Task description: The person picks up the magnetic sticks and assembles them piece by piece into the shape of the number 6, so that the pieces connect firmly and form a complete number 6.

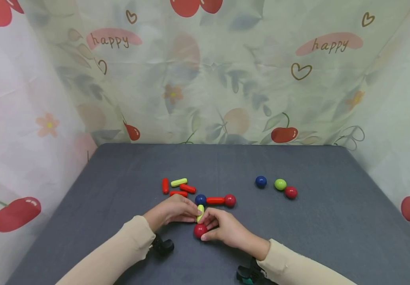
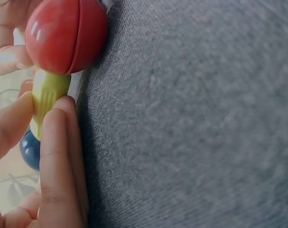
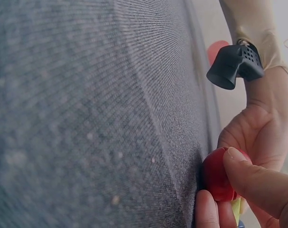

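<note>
Head: left hand (image 1: 174,209) pinching yellow rod (image 1: 200,208), right hand (image 1: 224,228) gripping red ball (image 1: 199,230) at rod's near end; blue ball (image 1: 200,199) sitting at far end. Left wrist: crooked push possibly loosening blue ball. Right wrist: smooth red ball maybe slipping under thumb (image 3: 247,176).

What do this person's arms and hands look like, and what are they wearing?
The left hand and right hand wear no gloves. Both arms have long, plain cream sleeves. Below each cuff sits a black device: the left device has a rounded tube and a panel of small holes; the right device shows a teal patch.
</note>
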Demonstrator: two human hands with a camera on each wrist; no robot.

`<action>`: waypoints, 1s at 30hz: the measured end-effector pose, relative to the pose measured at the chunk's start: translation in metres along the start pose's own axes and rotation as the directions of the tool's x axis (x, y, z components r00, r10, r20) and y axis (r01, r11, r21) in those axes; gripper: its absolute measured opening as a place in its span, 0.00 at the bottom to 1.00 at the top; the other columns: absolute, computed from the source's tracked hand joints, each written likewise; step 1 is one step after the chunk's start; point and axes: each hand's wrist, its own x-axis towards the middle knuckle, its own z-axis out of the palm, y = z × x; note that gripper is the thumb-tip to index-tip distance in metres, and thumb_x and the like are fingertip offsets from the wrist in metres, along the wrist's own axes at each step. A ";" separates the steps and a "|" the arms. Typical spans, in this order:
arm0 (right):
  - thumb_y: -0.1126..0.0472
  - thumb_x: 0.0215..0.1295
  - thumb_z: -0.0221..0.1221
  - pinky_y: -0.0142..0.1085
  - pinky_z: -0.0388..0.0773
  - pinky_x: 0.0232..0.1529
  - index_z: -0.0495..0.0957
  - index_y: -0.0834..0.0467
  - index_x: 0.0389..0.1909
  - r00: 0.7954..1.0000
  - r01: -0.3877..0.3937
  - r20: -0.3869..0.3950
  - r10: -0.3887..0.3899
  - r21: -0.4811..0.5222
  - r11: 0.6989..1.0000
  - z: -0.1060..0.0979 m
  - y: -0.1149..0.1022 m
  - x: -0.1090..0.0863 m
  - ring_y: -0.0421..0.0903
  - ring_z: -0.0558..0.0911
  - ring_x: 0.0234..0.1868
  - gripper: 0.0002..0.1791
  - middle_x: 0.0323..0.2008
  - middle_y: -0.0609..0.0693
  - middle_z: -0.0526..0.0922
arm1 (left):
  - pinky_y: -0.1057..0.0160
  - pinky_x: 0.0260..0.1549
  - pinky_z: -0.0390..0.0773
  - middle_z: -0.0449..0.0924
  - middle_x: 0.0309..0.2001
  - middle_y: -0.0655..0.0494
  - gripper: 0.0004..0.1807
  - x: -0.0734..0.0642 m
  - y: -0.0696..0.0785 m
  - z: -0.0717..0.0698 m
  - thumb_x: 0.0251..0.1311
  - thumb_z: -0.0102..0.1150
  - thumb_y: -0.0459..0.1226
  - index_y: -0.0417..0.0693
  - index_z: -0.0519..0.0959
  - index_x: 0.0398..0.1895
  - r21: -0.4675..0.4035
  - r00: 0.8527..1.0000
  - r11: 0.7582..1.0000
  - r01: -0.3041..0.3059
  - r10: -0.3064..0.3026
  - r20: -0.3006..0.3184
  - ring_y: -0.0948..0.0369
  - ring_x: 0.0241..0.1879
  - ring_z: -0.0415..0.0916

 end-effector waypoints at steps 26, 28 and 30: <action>0.63 0.55 0.70 0.28 0.77 0.38 0.77 0.57 0.41 1.000 0.022 0.014 -0.022 0.040 0.999 0.001 0.003 0.001 0.42 0.79 0.36 0.15 0.35 0.49 0.79 | 0.62 0.36 0.84 0.85 0.30 0.52 0.09 0.003 0.002 -0.003 0.54 0.68 0.30 0.36 0.83 0.38 0.007 1.000 1.000 0.003 -0.003 0.030 0.63 0.28 0.82; 0.63 0.55 0.70 0.28 0.77 0.39 0.77 0.57 0.42 1.000 0.022 0.015 -0.023 0.045 0.999 0.001 0.003 0.001 0.42 0.79 0.36 0.15 0.35 0.49 0.79 | 0.62 0.36 0.84 0.85 0.30 0.52 0.10 0.004 0.002 -0.003 0.54 0.68 0.30 0.36 0.83 0.38 0.009 0.999 1.000 0.001 -0.001 0.033 0.63 0.28 0.82; 0.63 0.55 0.70 0.28 0.77 0.39 0.77 0.57 0.42 1.000 0.015 0.015 -0.016 0.049 0.999 0.000 0.004 0.001 0.42 0.79 0.36 0.15 0.36 0.49 0.79 | 0.63 0.36 0.84 0.85 0.29 0.52 0.10 0.004 0.002 -0.003 0.54 0.68 0.31 0.36 0.83 0.39 0.009 0.999 1.000 -0.003 0.002 0.033 0.63 0.28 0.82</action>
